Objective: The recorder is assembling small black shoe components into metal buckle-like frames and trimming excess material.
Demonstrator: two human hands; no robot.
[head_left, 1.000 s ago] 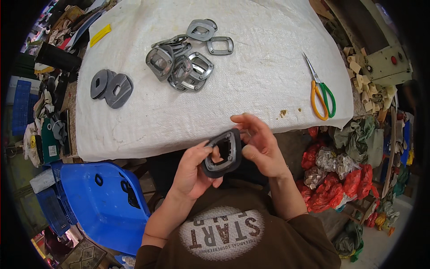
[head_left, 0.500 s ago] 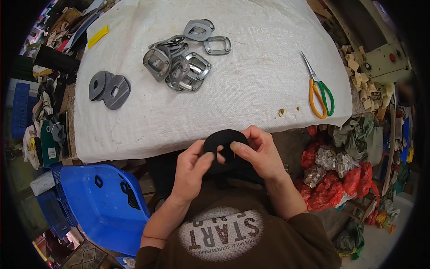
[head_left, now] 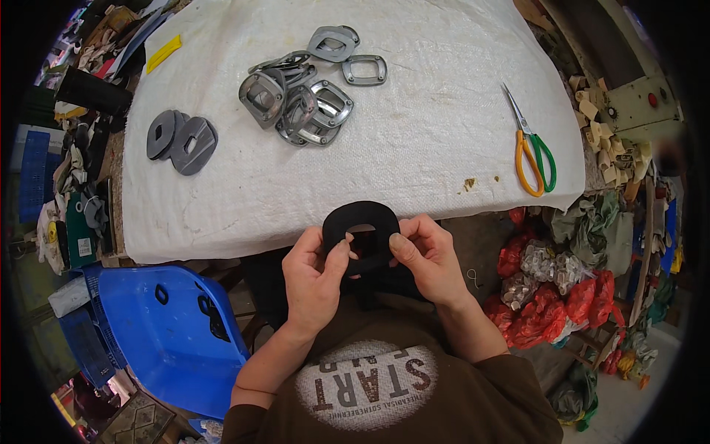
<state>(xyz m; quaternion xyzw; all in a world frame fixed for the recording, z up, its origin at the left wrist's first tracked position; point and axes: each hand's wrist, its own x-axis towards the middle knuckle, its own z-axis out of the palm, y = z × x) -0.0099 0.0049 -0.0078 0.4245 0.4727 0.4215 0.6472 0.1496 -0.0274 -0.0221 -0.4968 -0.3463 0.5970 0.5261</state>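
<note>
A black ring-shaped piece [head_left: 359,214] with a rounded opening is held between my two hands at the front edge of the white-covered table. My left hand [head_left: 314,275] grips its left side, the thumb at the opening. On its right side my right hand [head_left: 429,255] pinches the rim between thumb and fingers. Farther off on the table lies a heap of silver metal frames [head_left: 325,111], some with rivet-like dots at the corners. Several grey rounded pieces with a central hole [head_left: 196,146] lie overlapping at the left.
Scissors [head_left: 529,148] with orange and green handles lie on the right of the white sheet [head_left: 414,148]. A blue tub [head_left: 174,348] holding a few black rings stands at lower left. Red bags [head_left: 540,318] sit below the table's right side. A yellow strip [head_left: 163,54] lies far left.
The black piece has turned to face up more, so its opening shows wider. Both hands have shifted slightly to the left with it, the right thumb now nearer the rim.
</note>
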